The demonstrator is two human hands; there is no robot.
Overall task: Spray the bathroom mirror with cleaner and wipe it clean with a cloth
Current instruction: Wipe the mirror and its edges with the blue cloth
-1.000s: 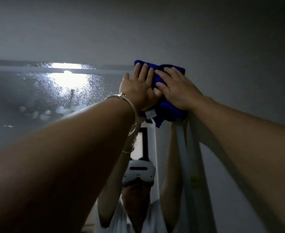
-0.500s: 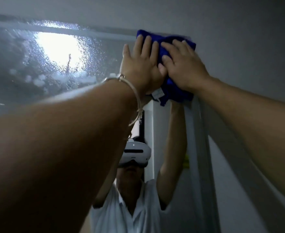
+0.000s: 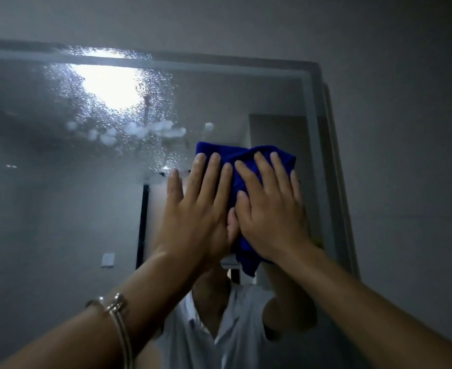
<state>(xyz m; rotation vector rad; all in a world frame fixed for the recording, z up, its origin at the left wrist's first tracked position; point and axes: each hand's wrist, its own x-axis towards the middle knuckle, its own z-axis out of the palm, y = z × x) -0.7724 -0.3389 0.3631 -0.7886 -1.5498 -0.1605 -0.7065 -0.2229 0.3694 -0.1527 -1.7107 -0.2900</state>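
blue microfibre cloth [image 3: 246, 161], folded, pressed flat against the glass of the large rectangular wall mirror [image 3: 60, 209]. it sits in the mirror's upper right part, near the pale frame strip [image 3: 310, 129], and one corner hangs below the palms.

head view, hands:
- left hand [image 3: 198, 209]: fingers straight and spread, laid flat on the left half of the cloth, with the little finger off the cloth edge over bare glass. nothing is gripped.
- right hand [image 3: 270, 209]: fingers straight, flat on the right half of the cloth, its thumb side touching the left hand's.
- silver metal bangle [image 3: 118, 315]: on the left forearm.

head view, mirror surface:
- white foam blobs and fine spray droplets [image 3: 139, 131]: up and left of the cloth, nearest drops just beside its top left corner.
- bright reflected light [image 3: 107, 83]: above the foam, near the top edge.
- reflected white collared shirt [image 3: 193, 328]: below the cloth, with raised arms.
- reflected white switch plate [image 3: 107, 259]: lower left of the hands.

grey painted wall [image 3: 406, 155]: right of the frame.
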